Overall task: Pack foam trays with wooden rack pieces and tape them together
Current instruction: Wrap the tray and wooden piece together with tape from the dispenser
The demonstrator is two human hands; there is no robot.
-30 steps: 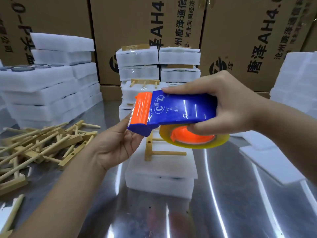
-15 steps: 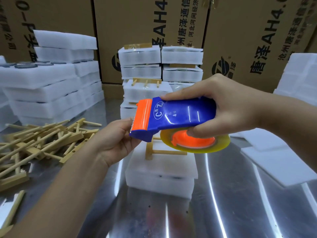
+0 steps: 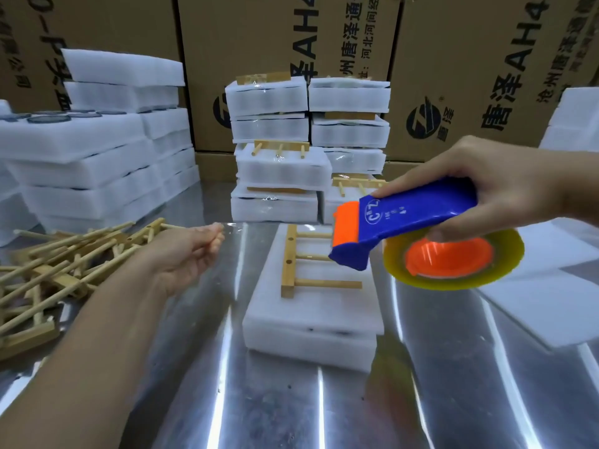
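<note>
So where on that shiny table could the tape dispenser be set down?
The table is bare in front of the foam tray, and between it and the loose foam sheet. The wooden pieces crowd the left, taped stacks the back.

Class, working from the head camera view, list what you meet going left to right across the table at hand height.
Pile of loose wooden pieces → left hand, pinching the tape end → wooden rack piece on the foam trays → tape dispenser → right hand gripping it.
</note>
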